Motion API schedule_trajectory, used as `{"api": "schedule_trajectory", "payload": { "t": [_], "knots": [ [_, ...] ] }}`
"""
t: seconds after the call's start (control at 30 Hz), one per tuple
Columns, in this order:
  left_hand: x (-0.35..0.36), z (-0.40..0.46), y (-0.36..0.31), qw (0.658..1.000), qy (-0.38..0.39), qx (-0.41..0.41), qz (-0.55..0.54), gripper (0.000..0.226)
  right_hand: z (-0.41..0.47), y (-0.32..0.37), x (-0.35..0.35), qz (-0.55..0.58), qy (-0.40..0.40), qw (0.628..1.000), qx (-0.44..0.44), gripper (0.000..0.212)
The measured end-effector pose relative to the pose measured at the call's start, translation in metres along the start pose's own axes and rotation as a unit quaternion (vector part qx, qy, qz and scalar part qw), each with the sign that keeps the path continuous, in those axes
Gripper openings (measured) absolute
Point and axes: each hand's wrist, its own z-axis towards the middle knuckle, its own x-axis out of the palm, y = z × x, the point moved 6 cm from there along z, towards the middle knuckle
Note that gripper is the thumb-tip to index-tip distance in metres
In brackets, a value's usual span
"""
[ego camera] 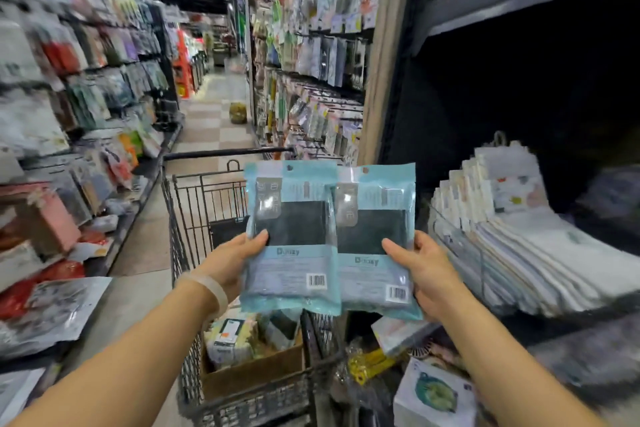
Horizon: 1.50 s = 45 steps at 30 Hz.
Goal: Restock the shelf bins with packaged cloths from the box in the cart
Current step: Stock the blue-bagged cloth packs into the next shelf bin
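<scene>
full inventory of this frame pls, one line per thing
cloth packs: 2, light blue with dark cloth inside, held side by side above the cart
cart: 1, dark wire, centre aisle
cardboard box: 1, brown, in the cart, holding more packs
shelf bin stack: 1 row, white and pastel packs, right shelf
hanging goods: many, mixed colours, blurred, both aisle sides
left hand: 1, grip on left pack
right hand: 1, grip on right pack
</scene>
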Motion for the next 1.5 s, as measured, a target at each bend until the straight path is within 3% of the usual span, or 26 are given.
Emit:
{"api": "schedule_trajectory", "payload": {
  "t": [0.17, 0.33, 0.77, 1.0, 1.2, 1.5],
  "knots": [
    [0.082, -0.066, 0.016, 1.000, 0.015, 0.025, 0.012, 0.011, -0.071, 0.036, -0.071, 0.007, -0.025, 0.999, -0.038, 0.029],
    [0.167, -0.098, 0.032, 0.997, 0.059, 0.031, 0.041, 0.014, -0.126, 0.068, -0.157, 0.033, -0.082, 0.994, -0.062, 0.016],
    [0.368, -0.053, 0.074, 0.983, 0.158, 0.050, 0.075, 0.016, -0.185, 0.109, -0.379, 0.055, -0.268, 0.958, -0.092, 0.011],
    [0.456, 0.014, 0.059, 0.982, 0.158, 0.069, 0.072, 0.015, -0.129, 0.127, -0.471, 0.042, -0.300, 0.949, -0.090, 0.009],
    [0.493, 0.082, 0.038, 0.987, 0.115, 0.094, 0.061, 0.015, -0.041, 0.147, -0.511, 0.006, -0.261, 0.962, -0.074, 0.019],
    [0.523, 0.132, 0.028, 0.987, 0.087, 0.116, 0.070, 0.018, 0.085, 0.140, -0.532, -0.044, -0.190, 0.980, -0.040, 0.012]
  ]
}}
